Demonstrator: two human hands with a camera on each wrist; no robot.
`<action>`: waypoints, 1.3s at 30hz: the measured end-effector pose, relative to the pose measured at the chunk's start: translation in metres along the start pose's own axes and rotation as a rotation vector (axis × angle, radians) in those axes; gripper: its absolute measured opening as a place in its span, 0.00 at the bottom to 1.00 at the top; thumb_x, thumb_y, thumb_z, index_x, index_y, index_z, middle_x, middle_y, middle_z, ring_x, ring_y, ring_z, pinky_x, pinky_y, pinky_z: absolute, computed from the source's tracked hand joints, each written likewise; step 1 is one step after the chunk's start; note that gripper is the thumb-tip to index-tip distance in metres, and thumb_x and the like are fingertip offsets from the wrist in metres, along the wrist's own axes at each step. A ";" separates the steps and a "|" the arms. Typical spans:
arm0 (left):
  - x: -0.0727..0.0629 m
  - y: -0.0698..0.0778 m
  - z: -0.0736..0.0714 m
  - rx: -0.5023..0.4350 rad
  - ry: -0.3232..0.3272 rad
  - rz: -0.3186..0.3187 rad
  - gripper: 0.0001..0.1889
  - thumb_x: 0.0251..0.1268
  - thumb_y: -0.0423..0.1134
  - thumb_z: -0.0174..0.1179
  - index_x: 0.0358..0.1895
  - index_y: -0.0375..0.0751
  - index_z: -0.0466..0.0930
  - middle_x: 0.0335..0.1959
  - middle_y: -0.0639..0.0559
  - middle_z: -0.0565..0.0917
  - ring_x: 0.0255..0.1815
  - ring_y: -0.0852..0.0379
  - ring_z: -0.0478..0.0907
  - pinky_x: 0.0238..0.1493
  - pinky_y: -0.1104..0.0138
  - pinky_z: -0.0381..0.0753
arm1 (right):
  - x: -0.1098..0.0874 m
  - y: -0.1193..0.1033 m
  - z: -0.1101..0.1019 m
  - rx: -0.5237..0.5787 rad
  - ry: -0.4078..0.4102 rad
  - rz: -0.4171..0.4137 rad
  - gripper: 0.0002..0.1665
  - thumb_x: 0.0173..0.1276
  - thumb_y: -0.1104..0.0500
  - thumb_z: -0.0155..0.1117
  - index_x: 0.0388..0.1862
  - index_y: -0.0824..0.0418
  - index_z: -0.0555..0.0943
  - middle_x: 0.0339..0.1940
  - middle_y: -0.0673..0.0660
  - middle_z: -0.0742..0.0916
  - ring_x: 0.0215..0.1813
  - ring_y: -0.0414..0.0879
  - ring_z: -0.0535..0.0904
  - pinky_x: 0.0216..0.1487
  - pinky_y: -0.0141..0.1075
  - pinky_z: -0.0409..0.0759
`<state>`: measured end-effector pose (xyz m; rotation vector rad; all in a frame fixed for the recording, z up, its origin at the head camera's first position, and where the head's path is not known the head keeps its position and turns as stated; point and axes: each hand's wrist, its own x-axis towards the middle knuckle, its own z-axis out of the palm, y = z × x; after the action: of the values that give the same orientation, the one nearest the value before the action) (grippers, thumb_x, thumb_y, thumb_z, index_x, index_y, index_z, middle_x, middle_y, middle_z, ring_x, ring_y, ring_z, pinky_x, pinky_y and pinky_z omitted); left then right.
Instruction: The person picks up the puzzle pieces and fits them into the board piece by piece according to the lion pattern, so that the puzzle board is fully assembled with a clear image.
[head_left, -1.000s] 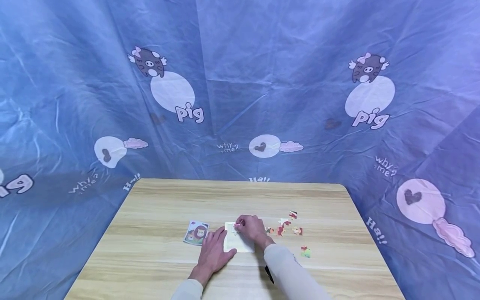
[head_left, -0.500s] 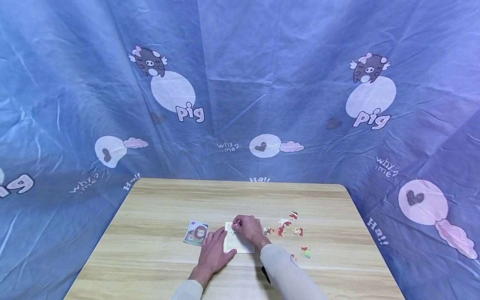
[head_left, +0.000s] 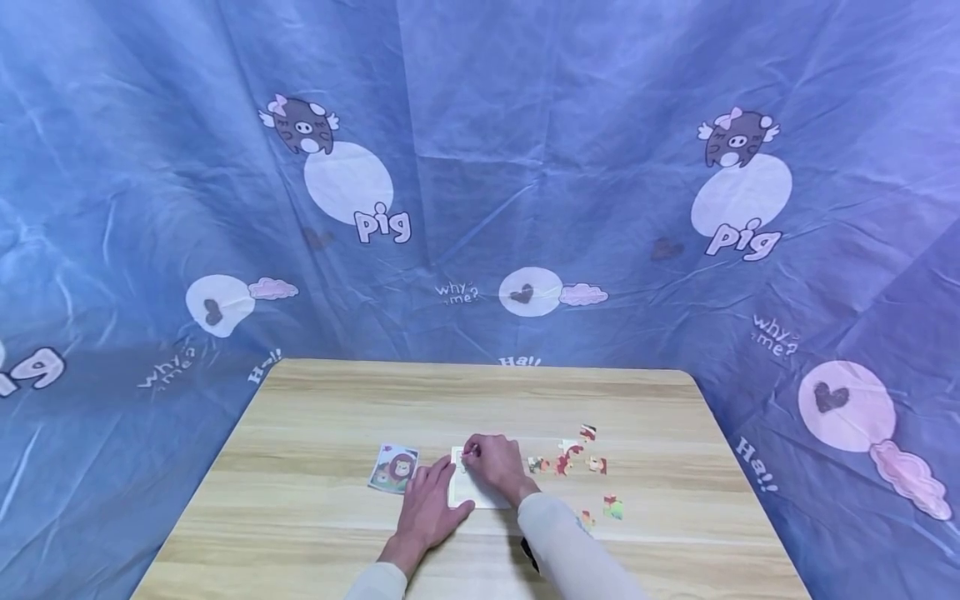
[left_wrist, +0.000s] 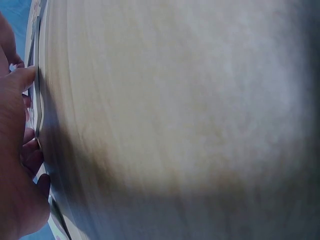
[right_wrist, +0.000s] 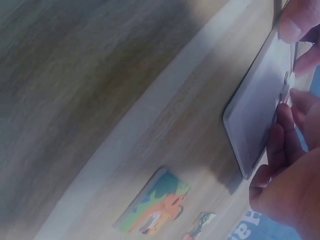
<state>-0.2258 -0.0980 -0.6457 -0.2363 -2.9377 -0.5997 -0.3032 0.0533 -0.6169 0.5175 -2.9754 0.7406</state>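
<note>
A white puzzle tray (head_left: 472, 493) with a raised rim lies flat on the table. My left hand (head_left: 429, 507) rests along its left side, fingers extended on the edge and thumb at the lower edge. Over the tray's upper left part, my right hand (head_left: 495, 462) pinches a small puzzle piece (head_left: 470, 452) with a pink patch. In the right wrist view the piece (right_wrist: 285, 94) appears at the fingertips, just at the tray's surface; whether it lies fully flat cannot be told. The right hand covers much of the tray's upper right.
Left of the tray lies a lion picture card (head_left: 393, 468). Several loose puzzle pieces (head_left: 570, 457) are scattered to the right, among them a green and red one (head_left: 613, 507). The wooden table (head_left: 337, 400) is bounded by blue printed cloth (head_left: 465, 208).
My right hand has shifted slightly left over the tray with the puzzle piece, uncovering more of the loose piece near the sleeve. My left hand has stayed in place.
</note>
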 end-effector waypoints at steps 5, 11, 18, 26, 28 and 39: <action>0.002 0.001 -0.001 -0.005 0.003 -0.004 0.39 0.51 0.64 0.61 0.63 0.42 0.74 0.68 0.52 0.71 0.58 0.51 0.68 0.51 0.56 0.68 | 0.000 0.001 -0.002 -0.077 -0.012 -0.040 0.12 0.52 0.43 0.72 0.35 0.44 0.86 0.25 0.40 0.84 0.30 0.36 0.76 0.40 0.41 0.72; 0.003 0.002 -0.001 -0.006 0.003 0.000 0.38 0.52 0.64 0.61 0.62 0.42 0.74 0.68 0.52 0.71 0.58 0.50 0.68 0.51 0.55 0.68 | -0.002 0.000 -0.005 -0.127 -0.018 -0.083 0.14 0.52 0.43 0.72 0.37 0.44 0.87 0.30 0.42 0.85 0.35 0.37 0.79 0.43 0.43 0.73; 0.002 0.002 0.001 -0.013 0.001 -0.003 0.38 0.52 0.65 0.61 0.62 0.43 0.74 0.68 0.51 0.71 0.58 0.50 0.68 0.51 0.55 0.68 | -0.006 0.001 -0.002 -0.167 0.023 -0.152 0.13 0.54 0.46 0.72 0.38 0.46 0.88 0.34 0.44 0.87 0.38 0.40 0.83 0.44 0.45 0.76; -0.003 0.003 0.003 -0.023 0.009 -0.008 0.38 0.52 0.64 0.62 0.62 0.42 0.75 0.68 0.50 0.72 0.58 0.51 0.69 0.52 0.55 0.68 | -0.013 0.002 0.002 -0.125 0.044 -0.169 0.11 0.57 0.47 0.71 0.39 0.47 0.87 0.32 0.44 0.86 0.36 0.39 0.82 0.43 0.43 0.75; -0.004 0.003 0.002 -0.024 0.011 -0.010 0.38 0.51 0.63 0.62 0.61 0.41 0.75 0.68 0.50 0.72 0.58 0.50 0.69 0.52 0.54 0.68 | -0.014 0.002 0.001 -0.110 0.039 -0.172 0.11 0.58 0.48 0.69 0.39 0.46 0.86 0.32 0.43 0.85 0.36 0.38 0.81 0.43 0.42 0.75; -0.002 0.004 0.001 -0.012 0.021 -0.011 0.38 0.50 0.63 0.62 0.61 0.41 0.75 0.67 0.51 0.72 0.57 0.51 0.69 0.51 0.55 0.69 | -0.014 0.017 -0.015 -0.092 0.022 -0.194 0.13 0.61 0.49 0.67 0.44 0.48 0.85 0.35 0.45 0.85 0.38 0.39 0.79 0.43 0.37 0.76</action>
<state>-0.2231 -0.0946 -0.6454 -0.2133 -2.9178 -0.6174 -0.2964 0.0783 -0.6131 0.7724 -2.8681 0.5857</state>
